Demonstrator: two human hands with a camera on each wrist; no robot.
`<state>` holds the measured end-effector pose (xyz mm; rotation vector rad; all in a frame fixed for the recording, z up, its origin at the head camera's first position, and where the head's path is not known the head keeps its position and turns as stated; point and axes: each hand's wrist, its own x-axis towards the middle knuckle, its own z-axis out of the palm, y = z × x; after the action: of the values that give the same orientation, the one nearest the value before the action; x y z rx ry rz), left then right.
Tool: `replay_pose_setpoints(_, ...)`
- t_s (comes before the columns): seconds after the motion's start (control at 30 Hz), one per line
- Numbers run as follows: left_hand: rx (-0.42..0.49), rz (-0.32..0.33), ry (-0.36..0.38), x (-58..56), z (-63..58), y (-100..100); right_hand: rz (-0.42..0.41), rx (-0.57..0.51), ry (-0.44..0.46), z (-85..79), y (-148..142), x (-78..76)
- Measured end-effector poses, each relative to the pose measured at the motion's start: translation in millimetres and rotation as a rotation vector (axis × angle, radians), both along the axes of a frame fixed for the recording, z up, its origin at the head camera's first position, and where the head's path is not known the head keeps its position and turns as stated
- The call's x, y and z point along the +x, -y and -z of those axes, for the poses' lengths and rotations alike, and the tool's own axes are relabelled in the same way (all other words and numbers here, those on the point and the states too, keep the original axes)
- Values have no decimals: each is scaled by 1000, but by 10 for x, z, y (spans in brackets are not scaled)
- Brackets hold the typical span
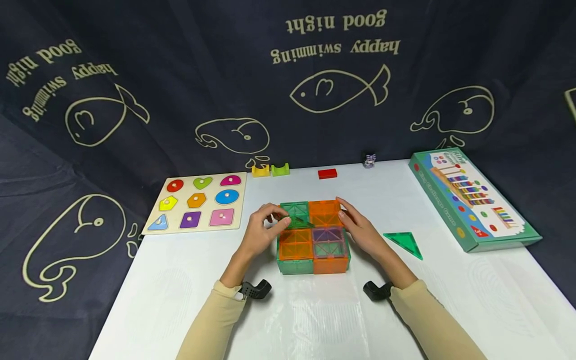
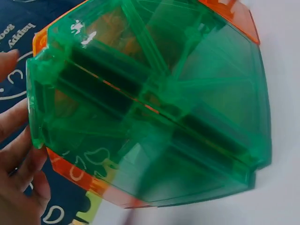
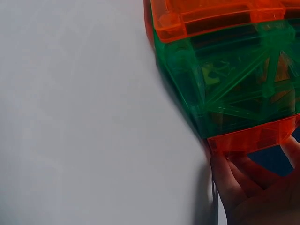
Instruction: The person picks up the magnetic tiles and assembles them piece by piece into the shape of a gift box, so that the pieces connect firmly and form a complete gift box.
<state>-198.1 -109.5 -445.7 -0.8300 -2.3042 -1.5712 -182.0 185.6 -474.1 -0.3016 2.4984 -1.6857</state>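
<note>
A low block of magnetic tiles (image 1: 295, 266) stands on the white table, built from clear green, orange and purple pieces. My left hand (image 1: 260, 231) is at its far left corner; thumb and fingers pinch a green triangular tile (image 1: 302, 222) over the green square tile on top. In the left wrist view, overlapping green pieces fill the middle and my fingers (image 2: 21, 136) touch their left edge. At the far right corner, my right hand (image 1: 363, 236) holds the block by the orange tile (image 1: 325, 211). The right wrist view shows fingers (image 3: 227, 180) against that orange edge.
A loose green triangular tile (image 1: 407, 243) lies right of my right hand. A wooden shape puzzle board (image 1: 204, 186) is at the left, a game box (image 1: 472, 200) at the right. Yellow and green arch pieces (image 1: 280, 171), a red block (image 1: 327, 173) and a small figurine (image 1: 369, 160) line the back.
</note>
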Motion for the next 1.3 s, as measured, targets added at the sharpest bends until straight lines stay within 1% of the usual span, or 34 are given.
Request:
replay_pose_setpoints(0.07, 60, -44, 23, -45, -27, -25, 6, 2, -3, -8, -4, 0)
replay_pose_setpoints(0.13, 140, -92, 92, -82, -83, -65, 11, -1, -3, -10, -9, -2)
replay_pose_setpoints(0.17, 193, -102, 141, -103, -106, -89, 11, -3, -5, -7, -11, -4)
replay_pose_setpoints(0.23, 314, -88, 259, -140, -118, -139, 9, -7, -5, 2, -10, -7)
replay_pose_setpoints(0.27, 371, -65, 319, -156, -100, -160, 5, -9, -2, 8, -9, -7)
replay_pose_setpoints(0.3, 419, -37, 376, -170, -69, -179, 0, -9, 1, 15, -7, -7)
replay_pose_setpoints(0.33, 455, -17, 418, -205, 21, -191, -3, -10, 2, 22, -6, -5)
replay_pose_setpoints(0.37, 473, -12, 460, -223, 100, -204, -6, -9, 2, 26, -7, -2)
replay_pose_setpoints(0.43, 470, -28, 501, -255, 254, -225, -13, -10, -2, 21, -8, 3)
replay_pose_setpoints(0.47, 454, -42, 506, -268, 322, -226, -18, -14, 6, -25, -1, 15)
replay_pose_setpoints(0.5, 428, -60, 510, -260, 338, -226, -25, -15, 9, -76, 7, 30)
replay_pose_setpoints(0.53, 409, -79, 499, -269, 381, -220, -33, -14, 14, -129, 16, 44)
replay_pose_setpoints(0.57, 393, -90, 496, -262, 387, -216, -44, -21, 19, -176, 24, 55)
replay_pose_setpoints(0.63, 381, -91, 470, -261, 404, -202, -65, -20, 19, -205, 23, 57)
replay_pose_setpoints(0.67, 375, -90, 459, -259, 407, -196, -68, -21, 24, -213, 19, 59)
replay_pose_setpoints(0.7, 376, -88, 451, -257, 411, -192, -69, -9, 14, -179, 0, 51)
replay_pose_setpoints(0.73, 382, -89, 438, -276, 454, -191, -66, 9, 4, -143, -28, 42)
replay_pose_setpoints(0.8, 383, -96, 429, -278, 472, -197, -67, 46, -26, -70, -114, 29)
replay_pose_setpoints(0.9, 368, -101, 424, -296, 478, -204, -59, 147, -65, -111, -322, 96)
replay_pose_setpoints(0.97, 356, -97, 425, -298, 465, -202, -60, 197, -83, -154, -518, 168)
replay_pose_setpoints(1.07, 322, -93, 408, -250, 365, -202, -32, 278, -99, -219, -833, 314)
replay_pose_setpoints(1.13, 312, -92, 404, -212, 298, -195, 3, 340, -113, -235, -1010, 421)
replay_pose_setpoints(1.2, 298, -93, 400, -170, 236, -189, 24, 413, -132, -240, -1144, 523)
replay_pose_setpoints(1.3, 299, -86, 410, -154, 217, -174, 38, 547, -138, -217, -1262, 646)
